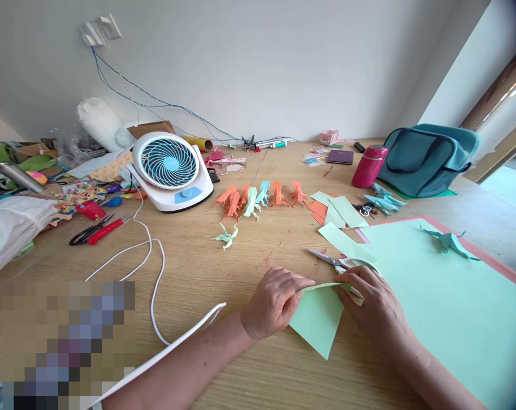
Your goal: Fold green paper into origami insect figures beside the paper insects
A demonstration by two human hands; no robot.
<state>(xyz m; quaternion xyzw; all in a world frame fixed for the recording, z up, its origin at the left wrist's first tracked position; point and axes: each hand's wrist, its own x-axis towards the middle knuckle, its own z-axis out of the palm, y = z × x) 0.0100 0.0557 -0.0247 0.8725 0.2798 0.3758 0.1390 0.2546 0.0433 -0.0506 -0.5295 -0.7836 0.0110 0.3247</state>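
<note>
A light green sheet of paper (320, 324) is held between both hands above the wooden table, its upper edge bent over and one corner pointing down toward me. My left hand (277, 299) pinches the upper left of the sheet between thumb and fingers. At the upper right, my right hand (371, 302) grips the same edge. Just behind the right hand lie scissors (337, 262) with pale handles, blades apart and pointing left. A green paper strip (343, 242) lies beyond them.
Folded paper figures (251, 202) stand in a row behind. A fan (170, 165) with a white cable stands left. Large green sheets (449, 302) cover the right side, bearing a folded figure (449, 242). A pink bottle (368, 166) and teal bag (428, 159) stand at back right.
</note>
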